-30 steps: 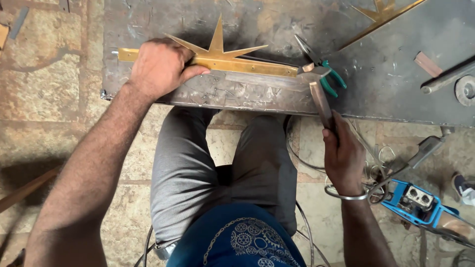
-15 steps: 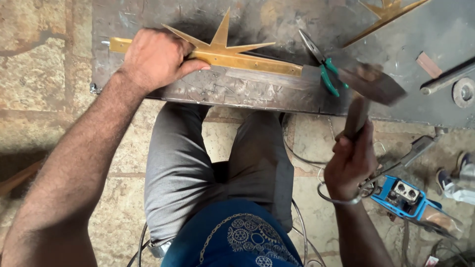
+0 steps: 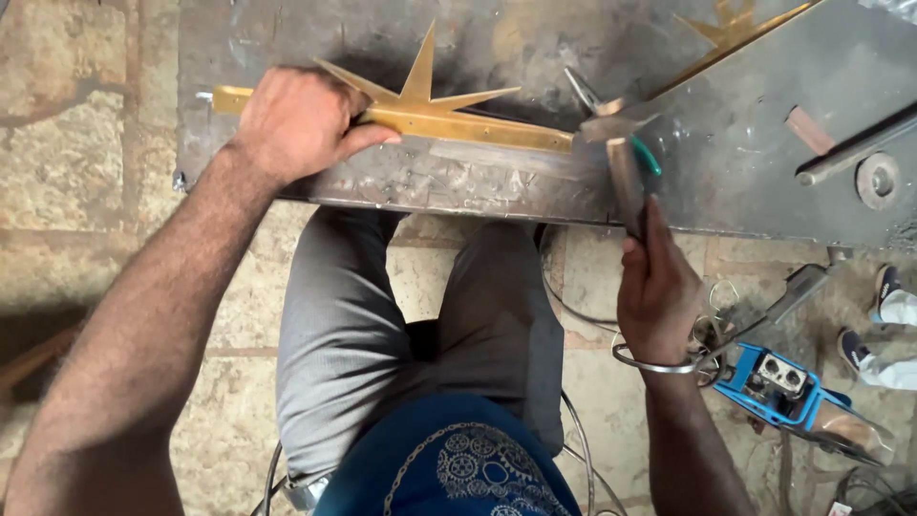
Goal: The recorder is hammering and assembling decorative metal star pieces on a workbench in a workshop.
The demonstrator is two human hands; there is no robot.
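Nearest the camera sit the person's knees in grey trousers, over a stone floor. To the near right a blue power tool lies on the floor, with a cable trailing beside it.

A little farther, the right hand has its grip wrapped tight around the handle of a hammer. The hammer head is up at the right end of the brass strip, touching it or just above; I cannot tell which. A steel bangle circles the right wrist.

Farther still, on the metal bench, the left hand presses down on the left part of the brass strip, fingers curled over it and pinning it flat. The strip lies along the near edge of the bench, running left to right, with star-like spikes pointing away from the person.

The strip looks stiff, thin and fairly light, so it would likely skid or bounce unless held down. The flat bar is the safe place to hold; the spikes look sharp. Pliers with green handles lie just beyond the hammer head.
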